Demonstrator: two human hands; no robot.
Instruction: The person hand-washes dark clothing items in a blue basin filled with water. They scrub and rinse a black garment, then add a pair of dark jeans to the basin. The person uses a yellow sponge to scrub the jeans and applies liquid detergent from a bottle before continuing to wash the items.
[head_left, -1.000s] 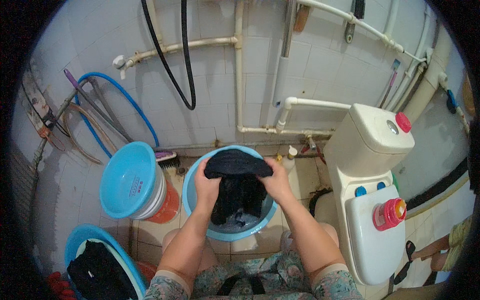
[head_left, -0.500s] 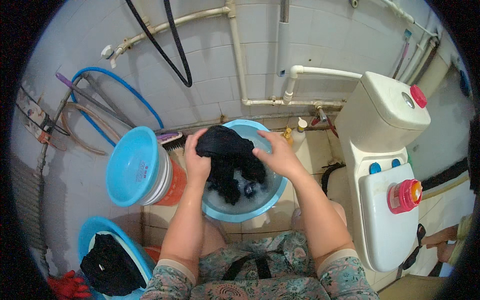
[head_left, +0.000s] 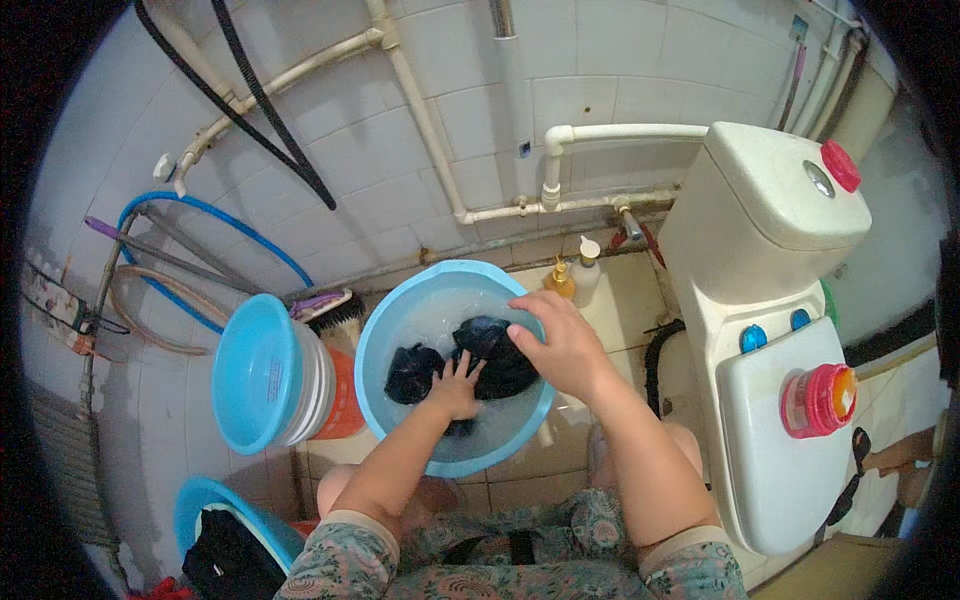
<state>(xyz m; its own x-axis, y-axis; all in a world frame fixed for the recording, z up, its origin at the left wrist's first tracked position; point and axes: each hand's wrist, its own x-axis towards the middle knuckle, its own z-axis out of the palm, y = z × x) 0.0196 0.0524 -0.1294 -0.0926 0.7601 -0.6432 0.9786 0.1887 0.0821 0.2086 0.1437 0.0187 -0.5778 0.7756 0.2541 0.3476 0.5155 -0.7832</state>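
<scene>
A light-blue basin (head_left: 458, 466) of cloudy, sudsy water stands on the floor in front of me. Black wet cloth (head_left: 498, 372) lies in it, partly under water, showing as two dark clumps; what kind of garment it is I cannot make out. My left hand (head_left: 458, 390) reaches into the water between the clumps, fingers spread and touching the cloth. At the basin's right rim is my right hand (head_left: 565, 345), thumb and fingers apart with nothing between them.
Left of the basin, another blue basin (head_left: 255, 375) sits tilted on stacked buckets, with a brush (head_left: 335, 308) behind. Lower left, a blue tub (head_left: 190, 500) holds black clothing. Two pump bottles (head_left: 572, 277) stand behind the basin. A toilet (head_left: 780, 430) bearing a pink jar (head_left: 815, 400) stands right.
The black cloth, held up above the basin before, now lies down in the water. My left hand has lowered onto it with fingers spread. The view has shifted slightly.
</scene>
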